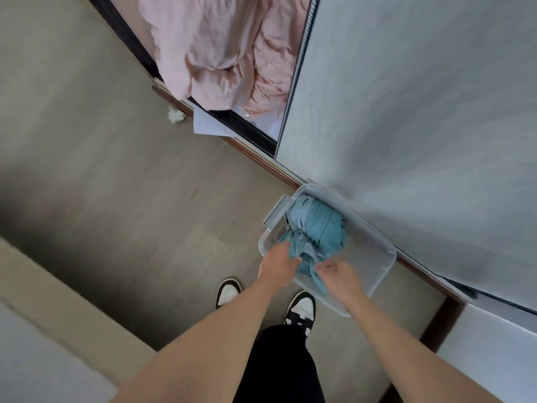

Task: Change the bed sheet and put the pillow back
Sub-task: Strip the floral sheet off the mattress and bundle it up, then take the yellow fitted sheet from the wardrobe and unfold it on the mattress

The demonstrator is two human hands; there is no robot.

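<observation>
A bundled blue bed sheet (316, 228) lies in a clear plastic bin (374, 266) on the floor beside the bare grey mattress (421, 112). My left hand (279, 264) grips the sheet's near left folds. My right hand (338, 271) has its fingers curled at the sheet's lower edge, and a strip of blue cloth hangs under it. A crumpled pink sheet (223, 50) is heaped at the far end, beside the mattress. No pillow is in view.
The bin sits against the bed's wooden frame (261, 158). My two black-and-white shoes (300, 309) stand on the wood-look floor just before it. A white sheet of paper (206, 123) and a crumpled tissue (175, 114) lie by the frame farther off. Pale furniture edges the lower left.
</observation>
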